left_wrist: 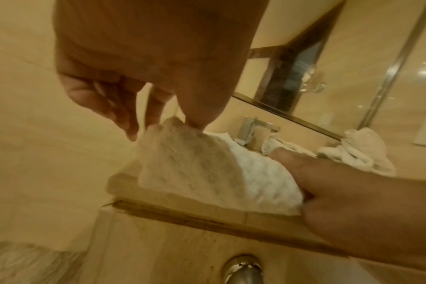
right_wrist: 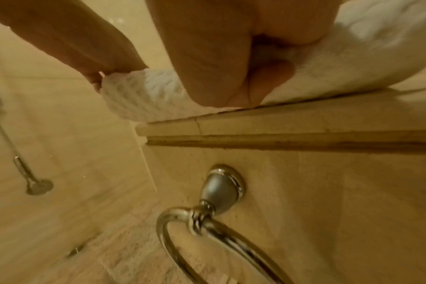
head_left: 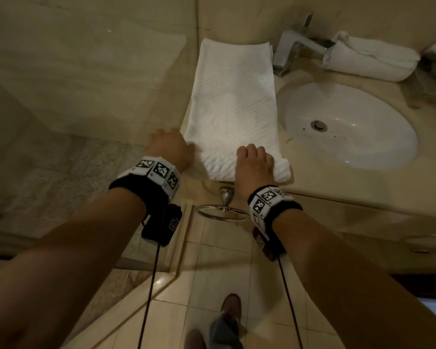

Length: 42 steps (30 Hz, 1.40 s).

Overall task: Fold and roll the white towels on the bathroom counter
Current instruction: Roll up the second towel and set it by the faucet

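I see the counter [head_left: 337,187] spanning the head view, with the sink [head_left: 347,122] at about 3 o'clock from the middle. A long white towel [head_left: 233,102], already folded into a narrow strip, lies just left of the sink and runs from 12 o'clock toward the counter's front edge, where a first turn looks begun. My judgement: the folding of this one is done and nearly all the rolling is left. A rolled towel [head_left: 370,57] sits behind the faucet [head_left: 291,46] at 1 o'clock, so one looks finished; a loose heap [left_wrist: 362,151] beside it looks untouched. My left hand [head_left: 170,149] pinches the strip's near left corner. My right hand [head_left: 254,161] curls round the near right end.
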Each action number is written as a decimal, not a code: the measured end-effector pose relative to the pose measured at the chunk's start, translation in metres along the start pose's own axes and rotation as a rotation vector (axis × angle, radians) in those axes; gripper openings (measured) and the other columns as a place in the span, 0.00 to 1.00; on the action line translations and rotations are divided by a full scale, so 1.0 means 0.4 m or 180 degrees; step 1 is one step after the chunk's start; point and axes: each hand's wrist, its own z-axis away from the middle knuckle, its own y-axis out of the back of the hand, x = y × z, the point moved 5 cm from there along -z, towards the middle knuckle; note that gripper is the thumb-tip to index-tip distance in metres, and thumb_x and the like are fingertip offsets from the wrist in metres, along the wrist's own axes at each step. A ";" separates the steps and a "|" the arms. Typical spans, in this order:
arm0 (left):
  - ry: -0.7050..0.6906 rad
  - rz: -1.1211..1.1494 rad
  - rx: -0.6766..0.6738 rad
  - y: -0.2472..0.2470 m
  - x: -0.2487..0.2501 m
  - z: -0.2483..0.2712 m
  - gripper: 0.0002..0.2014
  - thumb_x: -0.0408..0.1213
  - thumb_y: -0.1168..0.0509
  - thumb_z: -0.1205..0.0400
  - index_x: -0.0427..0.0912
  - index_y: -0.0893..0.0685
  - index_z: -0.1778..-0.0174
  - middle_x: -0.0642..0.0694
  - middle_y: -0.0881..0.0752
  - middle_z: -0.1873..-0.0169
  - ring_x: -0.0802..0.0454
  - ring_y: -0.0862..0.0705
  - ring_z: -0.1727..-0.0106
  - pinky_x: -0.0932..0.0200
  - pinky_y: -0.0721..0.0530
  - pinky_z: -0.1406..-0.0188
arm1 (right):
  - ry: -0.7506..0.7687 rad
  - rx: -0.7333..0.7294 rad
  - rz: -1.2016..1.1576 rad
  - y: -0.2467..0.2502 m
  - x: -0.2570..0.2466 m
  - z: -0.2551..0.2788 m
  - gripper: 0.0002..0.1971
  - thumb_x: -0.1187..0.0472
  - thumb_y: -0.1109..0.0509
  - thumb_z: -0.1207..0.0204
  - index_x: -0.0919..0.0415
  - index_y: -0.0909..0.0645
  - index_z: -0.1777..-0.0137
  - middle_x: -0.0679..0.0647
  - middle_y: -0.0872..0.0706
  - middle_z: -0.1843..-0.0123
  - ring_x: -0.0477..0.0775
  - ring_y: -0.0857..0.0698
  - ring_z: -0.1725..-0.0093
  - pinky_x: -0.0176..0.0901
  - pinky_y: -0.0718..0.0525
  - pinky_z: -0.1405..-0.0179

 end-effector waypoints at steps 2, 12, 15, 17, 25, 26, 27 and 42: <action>-0.0638 0.0427 0.0364 0.016 0.064 0.010 0.19 0.50 0.40 0.20 0.38 0.19 0.43 0.36 0.18 0.45 0.36 0.21 0.42 0.45 0.21 0.44 | -0.0091 -0.0211 -0.0145 0.010 0.010 -0.027 0.23 0.59 0.35 0.28 0.59 0.31 0.33 0.57 0.26 0.34 0.59 0.28 0.35 0.51 0.33 0.35; -0.1302 -0.1100 0.0217 -0.076 0.198 0.018 0.26 0.42 0.30 0.32 0.42 0.30 0.39 0.41 0.24 0.43 0.42 0.26 0.43 0.48 0.30 0.44 | -0.0215 -0.1210 -0.0545 0.031 0.044 -0.111 0.21 0.52 0.36 0.27 0.60 0.28 0.36 0.59 0.20 0.37 0.61 0.23 0.37 0.54 0.30 0.35; -0.1003 -0.0767 0.0019 -0.073 0.207 -0.031 0.25 0.52 0.33 0.27 0.44 0.29 0.39 0.42 0.20 0.44 0.42 0.22 0.41 0.46 0.28 0.41 | 0.0231 -0.0517 -0.0205 0.034 0.034 -0.076 0.30 0.56 0.32 0.34 0.59 0.34 0.31 0.59 0.27 0.33 0.61 0.29 0.34 0.56 0.34 0.32; -0.0916 -0.0579 -0.0199 -0.074 0.202 -0.069 0.22 0.53 0.36 0.25 0.44 0.28 0.41 0.43 0.18 0.44 0.42 0.20 0.42 0.48 0.26 0.43 | 0.0648 0.0170 0.0376 0.038 0.028 -0.058 0.29 0.60 0.34 0.35 0.56 0.34 0.31 0.58 0.26 0.35 0.60 0.27 0.36 0.59 0.35 0.33; -0.1420 -0.0337 -0.0022 -0.055 0.201 -0.080 0.34 0.58 0.34 0.33 0.51 0.33 0.33 0.45 0.27 0.42 0.44 0.28 0.43 0.47 0.25 0.47 | 0.0270 -0.0303 0.0043 0.033 0.032 -0.154 0.27 0.53 0.29 0.29 0.58 0.32 0.31 0.57 0.23 0.35 0.59 0.25 0.37 0.54 0.29 0.39; -0.1578 -0.0539 0.0140 -0.051 0.201 -0.067 0.41 0.64 0.34 0.38 0.53 0.35 0.30 0.45 0.29 0.43 0.44 0.30 0.43 0.47 0.26 0.47 | 0.0200 -0.0413 -0.0047 0.032 0.037 -0.170 0.26 0.51 0.31 0.28 0.58 0.30 0.32 0.57 0.22 0.35 0.60 0.24 0.36 0.54 0.28 0.38; -0.1646 -0.0724 0.0241 -0.051 0.200 -0.054 0.45 0.67 0.34 0.41 0.54 0.36 0.29 0.44 0.30 0.44 0.44 0.30 0.45 0.46 0.27 0.48 | 0.0145 -0.0528 -0.0169 0.034 0.046 -0.184 0.22 0.51 0.33 0.26 0.58 0.29 0.35 0.57 0.20 0.36 0.60 0.23 0.37 0.54 0.28 0.39; -0.1086 -0.0606 -0.0631 -0.061 0.251 -0.186 0.17 0.47 0.39 0.25 0.53 0.26 0.40 0.47 0.19 0.44 0.45 0.21 0.42 0.49 0.21 0.47 | 0.0725 -0.0289 0.0408 0.030 0.043 -0.166 0.34 0.60 0.33 0.29 0.62 0.41 0.24 0.59 0.28 0.33 0.60 0.28 0.35 0.58 0.31 0.34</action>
